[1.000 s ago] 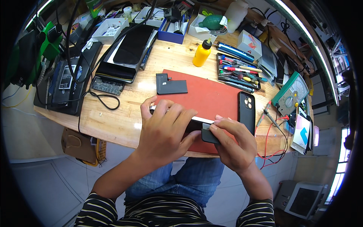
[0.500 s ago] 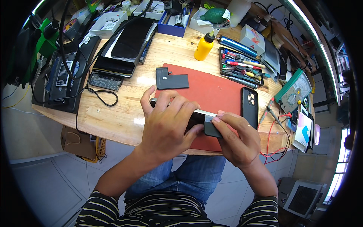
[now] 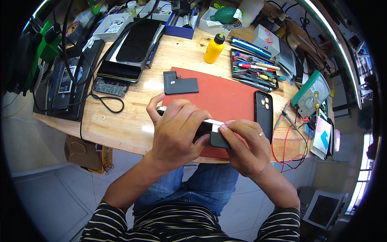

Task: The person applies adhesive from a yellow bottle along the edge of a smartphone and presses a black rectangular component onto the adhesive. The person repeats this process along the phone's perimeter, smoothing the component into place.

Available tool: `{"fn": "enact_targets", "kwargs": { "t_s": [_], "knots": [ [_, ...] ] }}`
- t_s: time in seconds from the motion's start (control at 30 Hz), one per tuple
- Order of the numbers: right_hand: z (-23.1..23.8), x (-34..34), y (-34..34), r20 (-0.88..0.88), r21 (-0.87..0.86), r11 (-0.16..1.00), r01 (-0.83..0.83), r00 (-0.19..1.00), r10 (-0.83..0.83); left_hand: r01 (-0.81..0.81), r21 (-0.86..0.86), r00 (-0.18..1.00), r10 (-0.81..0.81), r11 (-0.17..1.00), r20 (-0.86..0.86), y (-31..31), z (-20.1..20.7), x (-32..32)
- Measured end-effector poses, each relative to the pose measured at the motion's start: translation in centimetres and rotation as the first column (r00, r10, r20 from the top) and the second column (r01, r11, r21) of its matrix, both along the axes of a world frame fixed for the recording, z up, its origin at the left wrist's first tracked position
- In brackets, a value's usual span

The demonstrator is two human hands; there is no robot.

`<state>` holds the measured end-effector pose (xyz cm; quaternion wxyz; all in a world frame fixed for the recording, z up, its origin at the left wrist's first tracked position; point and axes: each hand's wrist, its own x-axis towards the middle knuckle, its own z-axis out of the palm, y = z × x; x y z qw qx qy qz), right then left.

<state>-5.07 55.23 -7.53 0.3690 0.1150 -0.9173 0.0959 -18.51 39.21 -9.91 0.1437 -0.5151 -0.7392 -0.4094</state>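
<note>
My left hand (image 3: 176, 131) is wrapped around a smartphone (image 3: 203, 128) with a shiny metal edge, tilted up so that its dark side partly shows. Most of the phone is hidden behind my fingers. At its right end, my right hand (image 3: 250, 149) pinches a thin dark flat piece (image 3: 219, 140) with rounded corners. A small white strip (image 3: 215, 127) shows by the right fingertips; whether it belongs to the flat piece or the phone I cannot tell. Both hands are above the near part of a red mat (image 3: 225, 94). An L-shaped black phone battery (image 3: 184, 86) lies on the mat's far left.
A black phone case (image 3: 264, 115) lies at the mat's right edge. Beyond are a yellow bottle (image 3: 214, 50) and a tray of screwdrivers (image 3: 254, 69). Stacked phones and tablets (image 3: 139, 42) sit at left. At right stands a green multimeter (image 3: 311, 94) with red and black leads.
The dark flat piece and my right hand have shifted slightly left and down. More of the white strip shows. The whole view has moved a little; both grips stay the same.
</note>
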Motion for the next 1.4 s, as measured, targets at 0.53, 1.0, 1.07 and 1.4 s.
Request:
{"fn": "enact_targets", "kwargs": {
  "t_s": [0.53,1.0,1.07,1.4],
  "knots": [
    [1.9,0.5,-0.5,0.156,-0.053,0.999,0.009,0.988,0.000,-0.038,0.056,0.999,0.038,0.998,0.011,-0.4,-0.1,0.6],
    [1.8,0.2,-0.6,0.108,-0.028,1.000,0.005,0.994,-0.002,-0.053,0.068,0.999,0.053,0.996,0.000,-0.4,-0.4,0.6],
    [1.8,0.1,-0.6,0.106,-0.039,0.999,-0.007,0.994,0.011,-0.054,0.068,0.999,0.054,0.996,-0.001,-0.5,-0.4,0.6],
    [2.0,0.1,-0.7,0.107,-0.043,0.999,-0.012,0.994,0.017,-0.057,0.070,0.998,0.058,0.996,0.000,-0.5,-0.7,0.7]
  ]
}}
